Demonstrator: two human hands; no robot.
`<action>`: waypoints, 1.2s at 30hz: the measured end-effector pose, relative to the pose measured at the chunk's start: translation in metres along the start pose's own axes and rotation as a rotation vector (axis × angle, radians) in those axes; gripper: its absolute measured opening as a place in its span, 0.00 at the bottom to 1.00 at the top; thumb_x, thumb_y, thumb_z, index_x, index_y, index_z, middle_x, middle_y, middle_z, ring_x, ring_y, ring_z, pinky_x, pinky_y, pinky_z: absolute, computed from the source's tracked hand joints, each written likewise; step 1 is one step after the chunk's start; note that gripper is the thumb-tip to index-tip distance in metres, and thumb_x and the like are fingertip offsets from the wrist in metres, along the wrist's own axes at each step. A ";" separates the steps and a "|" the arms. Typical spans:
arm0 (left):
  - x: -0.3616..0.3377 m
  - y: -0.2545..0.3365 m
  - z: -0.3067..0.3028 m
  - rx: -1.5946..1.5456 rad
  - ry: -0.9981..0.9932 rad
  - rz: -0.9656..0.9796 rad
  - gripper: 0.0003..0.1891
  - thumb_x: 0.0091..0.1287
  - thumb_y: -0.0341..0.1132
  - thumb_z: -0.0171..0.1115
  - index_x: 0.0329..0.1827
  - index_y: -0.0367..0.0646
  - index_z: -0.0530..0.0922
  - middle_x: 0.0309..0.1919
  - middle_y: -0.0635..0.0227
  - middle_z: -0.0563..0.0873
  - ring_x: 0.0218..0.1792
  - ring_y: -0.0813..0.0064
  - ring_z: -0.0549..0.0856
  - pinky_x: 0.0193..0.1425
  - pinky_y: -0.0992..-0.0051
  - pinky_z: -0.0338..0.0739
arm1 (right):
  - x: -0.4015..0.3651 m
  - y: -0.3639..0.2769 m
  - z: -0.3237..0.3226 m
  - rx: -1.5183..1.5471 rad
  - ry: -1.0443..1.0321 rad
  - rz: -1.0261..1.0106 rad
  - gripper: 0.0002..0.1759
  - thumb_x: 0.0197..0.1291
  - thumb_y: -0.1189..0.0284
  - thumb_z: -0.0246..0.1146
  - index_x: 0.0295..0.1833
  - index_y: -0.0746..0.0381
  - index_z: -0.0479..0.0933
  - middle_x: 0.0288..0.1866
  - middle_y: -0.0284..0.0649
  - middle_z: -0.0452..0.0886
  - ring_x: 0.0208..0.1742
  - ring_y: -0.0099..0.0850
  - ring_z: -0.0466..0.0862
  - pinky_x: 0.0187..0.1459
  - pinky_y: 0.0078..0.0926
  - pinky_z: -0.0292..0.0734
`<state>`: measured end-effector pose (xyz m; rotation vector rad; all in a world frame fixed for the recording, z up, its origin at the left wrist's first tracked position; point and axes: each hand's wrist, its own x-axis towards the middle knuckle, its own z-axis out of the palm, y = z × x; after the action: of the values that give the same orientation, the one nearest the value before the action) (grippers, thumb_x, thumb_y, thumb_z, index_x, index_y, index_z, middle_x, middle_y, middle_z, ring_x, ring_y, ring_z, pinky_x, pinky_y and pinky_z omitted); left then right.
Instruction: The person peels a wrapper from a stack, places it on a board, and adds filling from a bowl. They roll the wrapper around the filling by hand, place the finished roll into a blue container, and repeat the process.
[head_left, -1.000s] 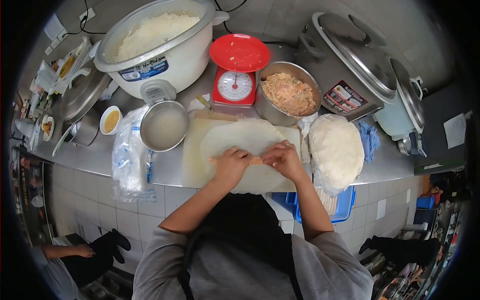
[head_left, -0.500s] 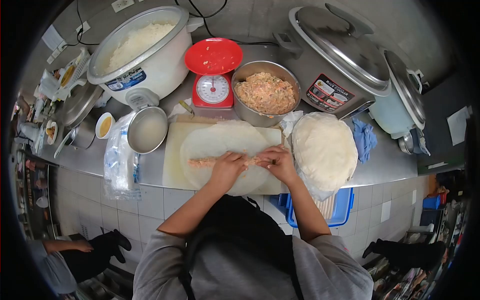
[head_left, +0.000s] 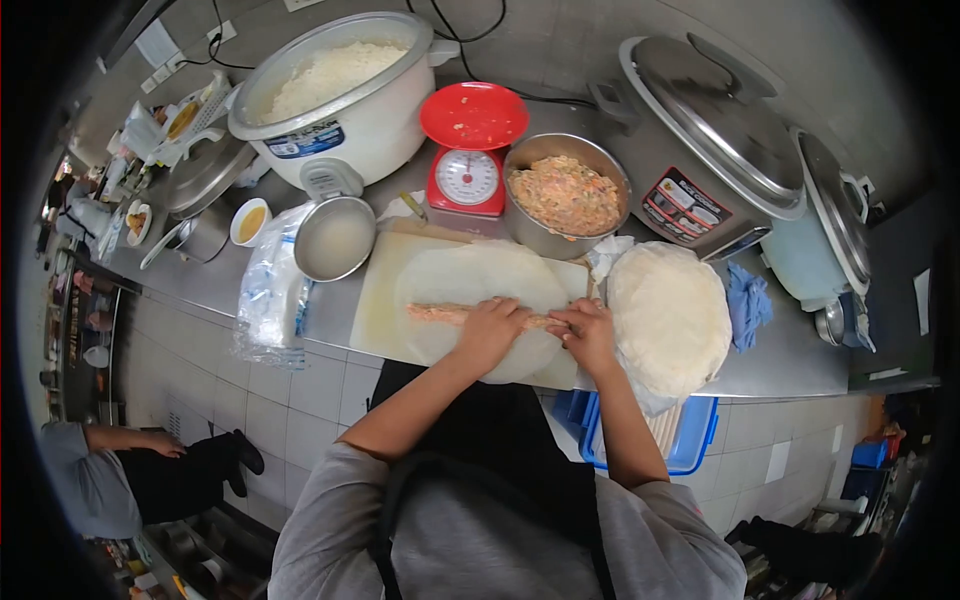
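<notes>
Left hand (head_left: 494, 334) and right hand (head_left: 587, 333) bent over right part of filling strip (head_left: 436, 314), perhaps keeping it narrow, I can't tell if gripping; strip on wrapper (head_left: 470, 272), board (head_left: 374, 310) under; filling pot (head_left: 530, 237) far side, pale stack (head_left: 668, 320) right, likely for easy reach

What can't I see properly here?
- Head view: part of the filling strip, covered by the left grip.
- Head view: inside the grey rice cooker, hidden by its lid.
- Head view: numbers on the red scale, too tiny.
- Head view: part of the blue tray, behind the right forearm.
</notes>
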<state>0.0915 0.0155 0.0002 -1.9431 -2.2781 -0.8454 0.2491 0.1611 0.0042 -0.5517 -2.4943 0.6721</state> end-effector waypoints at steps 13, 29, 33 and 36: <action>-0.060 -0.102 -0.090 -0.251 -0.056 -0.133 0.19 0.53 0.33 0.72 0.51 0.47 0.84 0.42 0.67 0.84 0.47 0.62 0.80 0.54 0.66 0.75 | 0.005 -0.014 -0.014 0.029 -0.063 0.046 0.16 0.40 0.71 0.76 0.40 0.53 0.87 0.32 0.33 0.78 0.39 0.35 0.77 0.43 0.35 0.69; -0.097 -0.055 -0.119 -0.145 0.263 -0.175 0.25 0.52 0.29 0.72 0.56 0.44 0.79 0.47 0.61 0.84 0.50 0.56 0.81 0.57 0.62 0.72 | -0.039 -0.076 0.011 0.026 -0.128 -0.201 0.13 0.47 0.75 0.70 0.41 0.52 0.83 0.44 0.34 0.81 0.48 0.36 0.77 0.51 0.37 0.65; -0.113 -0.042 -0.092 -0.124 0.354 0.083 0.24 0.51 0.28 0.72 0.53 0.43 0.79 0.44 0.64 0.84 0.48 0.57 0.82 0.56 0.62 0.72 | 0.009 -0.064 0.014 0.103 0.003 -0.108 0.09 0.51 0.79 0.65 0.37 0.54 0.80 0.38 0.36 0.82 0.43 0.36 0.79 0.48 0.37 0.66; -0.095 -0.022 -0.076 -0.098 0.268 0.308 0.24 0.51 0.29 0.70 0.54 0.41 0.78 0.47 0.64 0.83 0.51 0.58 0.81 0.59 0.59 0.73 | 0.058 -0.060 0.011 0.083 -0.036 -0.070 0.07 0.52 0.78 0.65 0.37 0.56 0.78 0.32 0.38 0.83 0.38 0.38 0.80 0.45 0.37 0.66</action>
<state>0.0683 -0.1042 0.0225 -2.0050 -1.7652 -1.1137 0.1822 0.1378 0.0497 -0.4240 -2.4932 0.7605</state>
